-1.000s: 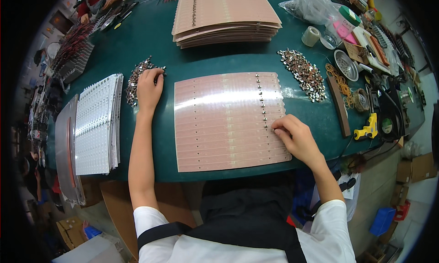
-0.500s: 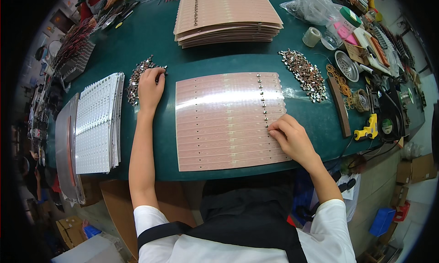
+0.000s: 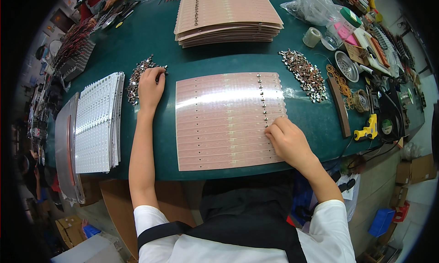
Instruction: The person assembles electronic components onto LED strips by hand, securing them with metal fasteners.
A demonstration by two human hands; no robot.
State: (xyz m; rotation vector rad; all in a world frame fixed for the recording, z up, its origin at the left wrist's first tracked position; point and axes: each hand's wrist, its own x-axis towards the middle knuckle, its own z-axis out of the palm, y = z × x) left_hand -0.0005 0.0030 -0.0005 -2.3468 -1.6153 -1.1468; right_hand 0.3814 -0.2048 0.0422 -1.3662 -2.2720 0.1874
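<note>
A pinkish-tan panel [image 3: 219, 139], scored into several long strips, lies flat before me. Small metal clips [image 3: 262, 93] stand in a column on its right part, down to my right hand. My right hand [image 3: 288, 142] has thumb and fingertips pinched together at the lower end of that column; whatever is between them is too small to make out. My left hand [image 3: 151, 87] rests at the near side of a small heap of metal pieces [image 3: 133, 82], fingers bent and pressed together, their tips partly hidden.
A larger heap of metal pieces [image 3: 304, 75] lies right of the panel. A stack of similar panels [image 3: 228, 11] sits at the back. White perforated boards [image 3: 96, 126] stand left. A wooden bar [image 3: 338, 106], metal bowl [image 3: 346, 66] and yellow glue gun [image 3: 367, 128] are on the right. Co-workers sit across the table.
My right hand has shifted slightly left and down, its fingertips just below the lowest clip. My left hand has stayed at the small heap.
</note>
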